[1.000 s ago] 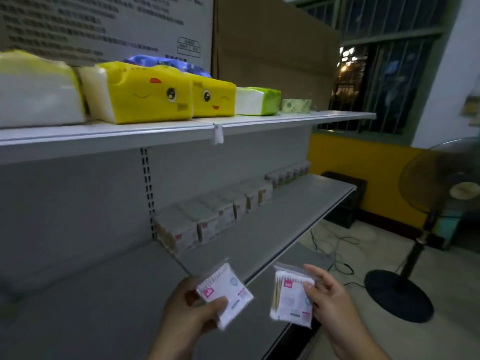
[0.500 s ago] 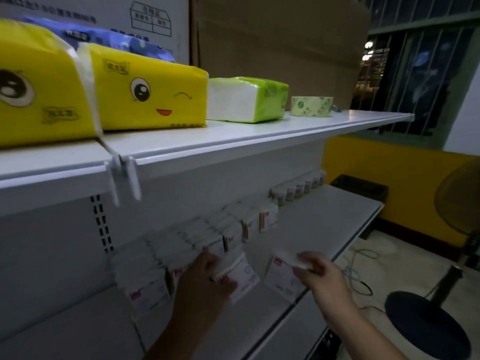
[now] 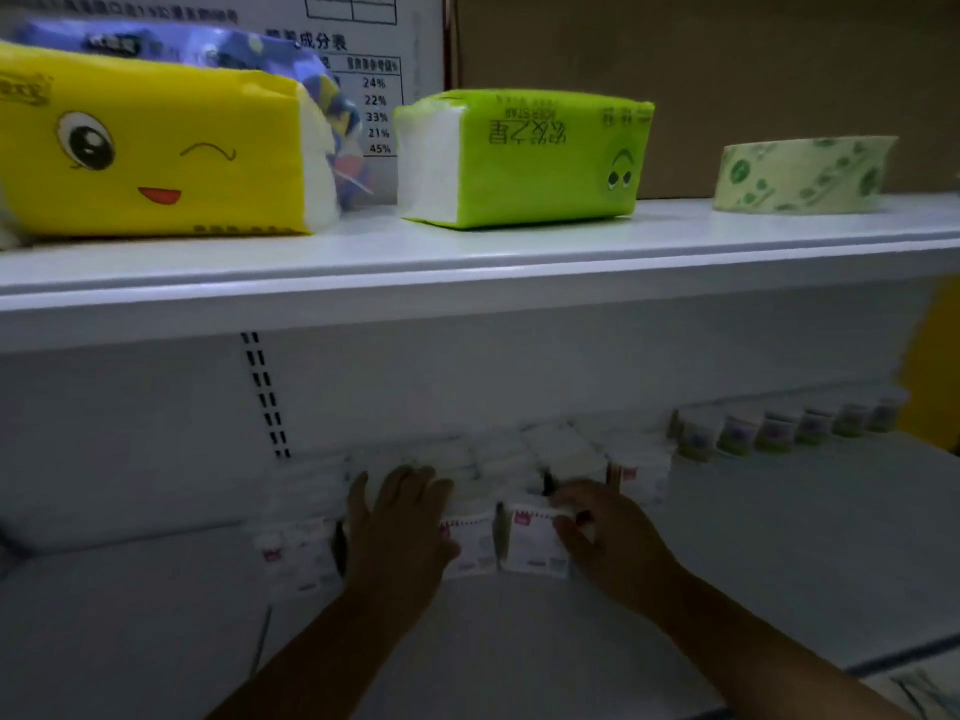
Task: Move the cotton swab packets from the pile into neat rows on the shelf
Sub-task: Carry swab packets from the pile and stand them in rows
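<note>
Packet [image 3: 532,545] stands upright, pinched by right grip [image 3: 608,548].

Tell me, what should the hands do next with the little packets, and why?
Probably nudge the right packet back until it sits flush, then let go. The right hand pinches its top edge, and it stands beside another packet in front of the back row on the lower shelf. The left hand lies flat against that row.

tissue packs [image 3: 519,158]: 3 — yellow, blue, green | tape roll [image 3: 802,174]: 1 | shelves [image 3: 467,272]: 2 | left hand [image 3: 400,532], right hand [image 3: 608,543]: 2 | small tubs [image 3: 774,433]: roughly 7 | cotton swab packets [image 3: 535,543]: blurred — uncounted
</note>
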{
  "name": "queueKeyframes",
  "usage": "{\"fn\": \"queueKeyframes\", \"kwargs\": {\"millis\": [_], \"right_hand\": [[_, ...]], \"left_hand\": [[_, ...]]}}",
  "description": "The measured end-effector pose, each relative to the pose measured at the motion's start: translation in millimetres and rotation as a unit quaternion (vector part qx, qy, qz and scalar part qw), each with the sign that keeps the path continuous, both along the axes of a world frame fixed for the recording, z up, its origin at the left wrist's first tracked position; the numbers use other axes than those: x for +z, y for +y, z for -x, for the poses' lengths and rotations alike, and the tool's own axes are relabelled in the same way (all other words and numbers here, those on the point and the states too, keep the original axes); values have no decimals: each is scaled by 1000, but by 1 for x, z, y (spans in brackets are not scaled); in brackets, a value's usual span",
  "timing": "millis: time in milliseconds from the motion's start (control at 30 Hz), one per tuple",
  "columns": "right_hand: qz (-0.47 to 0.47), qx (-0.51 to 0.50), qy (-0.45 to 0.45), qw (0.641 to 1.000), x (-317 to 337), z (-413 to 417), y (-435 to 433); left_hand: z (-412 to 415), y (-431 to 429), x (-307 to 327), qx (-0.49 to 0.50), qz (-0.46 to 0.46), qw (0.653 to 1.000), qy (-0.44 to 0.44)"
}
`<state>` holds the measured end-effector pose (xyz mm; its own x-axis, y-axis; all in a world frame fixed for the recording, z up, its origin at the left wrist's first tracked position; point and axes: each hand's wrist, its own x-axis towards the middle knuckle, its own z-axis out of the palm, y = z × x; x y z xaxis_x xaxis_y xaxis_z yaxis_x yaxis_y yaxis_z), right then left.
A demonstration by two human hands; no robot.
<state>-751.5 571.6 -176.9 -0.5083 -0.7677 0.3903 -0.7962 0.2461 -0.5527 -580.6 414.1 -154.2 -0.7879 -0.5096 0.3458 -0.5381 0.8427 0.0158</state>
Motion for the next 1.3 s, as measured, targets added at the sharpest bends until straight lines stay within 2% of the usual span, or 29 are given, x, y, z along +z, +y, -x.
{"fn": "queueKeyframes", "kwargs": {"millis": [100, 167, 267, 333, 567, 700, 800, 933, 1033, 1133, 1200, 1300], "right_hand": [[-15, 78, 115, 990, -2, 5, 0], [-21, 111, 179, 977, 2, 7, -3], [-32, 118, 286, 950, 7, 10, -15], [-30, 112, 327, 938, 9, 14, -22], [-117, 93, 353, 924, 25, 2, -19], [-207, 60, 344, 914, 27, -13, -3], [-216, 51, 341, 914, 33, -33, 4], [-146, 107, 353, 918, 44, -86, -14], [-177, 152, 374, 898, 57, -152, -50], [-143, 217, 364, 894, 50, -225, -101], [-257, 278, 283, 881, 39, -271, -132], [-277, 328, 251, 868, 32, -344, -166]], "left_hand": [[5, 1, -3, 34, 45, 994, -96], [9, 6, -3, 21, 63, 990, -122], [14, 11, -1, 37, 76, 980, -182], [18, 11, -2, 55, 79, 975, -201], [23, 15, 11, 56, 68, 960, -266], [12, 21, 22, 24, 23, 973, -227], [-12, 24, 29, -13, -17, 982, -190], [-85, 3, 45, -22, -54, 981, -185], [-174, -33, 61, 39, -60, 974, -216], [-274, -68, 67, 131, -78, 962, -225], [-338, -84, 60, 187, -109, 953, -211], [-424, -94, 40, 238, -147, 940, -197]]}}
